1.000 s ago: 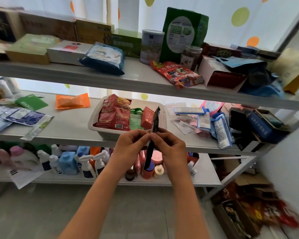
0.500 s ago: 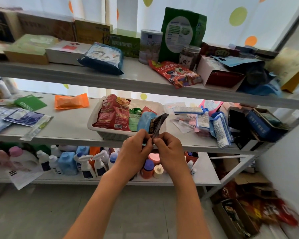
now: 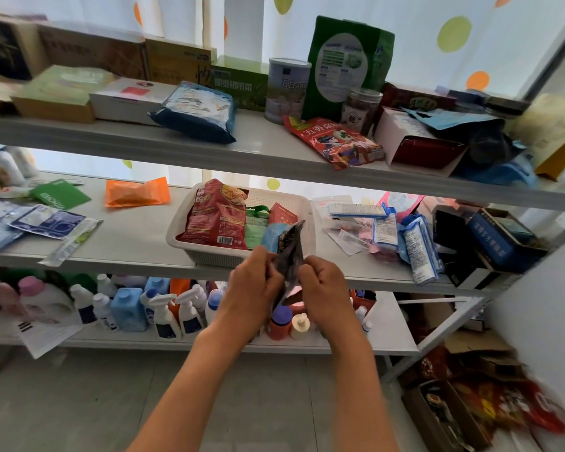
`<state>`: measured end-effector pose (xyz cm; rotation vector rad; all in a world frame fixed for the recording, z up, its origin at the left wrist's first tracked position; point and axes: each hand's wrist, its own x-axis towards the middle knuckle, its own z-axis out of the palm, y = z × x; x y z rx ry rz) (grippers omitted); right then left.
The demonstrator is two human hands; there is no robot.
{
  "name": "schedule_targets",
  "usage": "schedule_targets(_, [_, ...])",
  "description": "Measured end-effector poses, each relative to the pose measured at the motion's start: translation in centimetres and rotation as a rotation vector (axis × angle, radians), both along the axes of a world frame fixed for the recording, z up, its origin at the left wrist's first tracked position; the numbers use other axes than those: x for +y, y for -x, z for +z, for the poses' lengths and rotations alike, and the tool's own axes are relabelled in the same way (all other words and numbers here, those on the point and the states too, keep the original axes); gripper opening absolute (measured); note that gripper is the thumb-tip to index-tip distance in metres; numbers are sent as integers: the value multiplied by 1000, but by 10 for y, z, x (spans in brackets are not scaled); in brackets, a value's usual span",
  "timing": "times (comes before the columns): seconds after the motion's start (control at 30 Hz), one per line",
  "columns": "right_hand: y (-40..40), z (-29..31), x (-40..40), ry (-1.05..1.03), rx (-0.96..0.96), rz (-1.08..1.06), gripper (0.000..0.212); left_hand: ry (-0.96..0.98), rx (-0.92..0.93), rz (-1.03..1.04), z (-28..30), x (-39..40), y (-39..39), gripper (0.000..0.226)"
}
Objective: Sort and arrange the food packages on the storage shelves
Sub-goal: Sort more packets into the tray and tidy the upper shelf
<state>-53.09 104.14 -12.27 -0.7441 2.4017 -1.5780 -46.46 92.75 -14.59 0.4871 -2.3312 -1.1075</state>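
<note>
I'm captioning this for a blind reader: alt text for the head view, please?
Both hands, left hand and right hand, pinch a dark foil packet just before a white basket of snack bags on the middle shelf of a cluttered rack.

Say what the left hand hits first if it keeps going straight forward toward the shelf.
Probably the front wall of the white basket on the middle shelf, just ahead of the left hand, which pinches the dark packet. Depth is unclear from this single view.

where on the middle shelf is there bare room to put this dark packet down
Bare shelf lies between the orange packet and the white basket. A smaller strip sits in front of the basket. Right of the basket it is crowded with blue-and-white packets and boxes.
</note>
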Motion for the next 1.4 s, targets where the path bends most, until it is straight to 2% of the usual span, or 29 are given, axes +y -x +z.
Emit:
schedule_targets(0.1, [5, -1, 9, 29, -6, -57, 38, 78, -8, 11, 8, -11, -2, 21])
schedule_targets(0.27, [-1, 0, 8, -10, 123, -120, 35, 263, -35, -15, 21, -3, -8, 18])
schedule_targets(0.37, [0, 4, 14, -9, 184, -173, 41, 292, -48, -5, 27, -7, -12, 18])
schedule_targets(0.5, [1, 6, 16, 37, 157, -209, 41, 206, -44, -29, 28, -8, -12, 18])
schedule_targets(0.63, [-3, 0, 6, 46, 107, -154, 33, 123, -164, -148, 20, 1, -7, 16])
schedule_targets(0.77, [-1, -3, 3, 41, 78, -135, 25, -11, -228, -210, 14, 7, -4, 45])
schedule_targets(0.87, [2, -5, 4, 16, 121, -140, 25, -88, -216, -217, 14, 4, -2, 44])
schedule_targets(1.03, [6, 1, 12, -31, 160, -180, 37, -48, -170, -194, 16, 0, -1, 56])
schedule_targets(1.23, [9, 2, 17, -40, 161, -220, 33, 0, -51, -49, 16, -6, 3, 34])
schedule_targets(1.4, [7, 1, 15, -73, 135, -228, 43, 38, -1, 76, 20, -7, 3, 32])
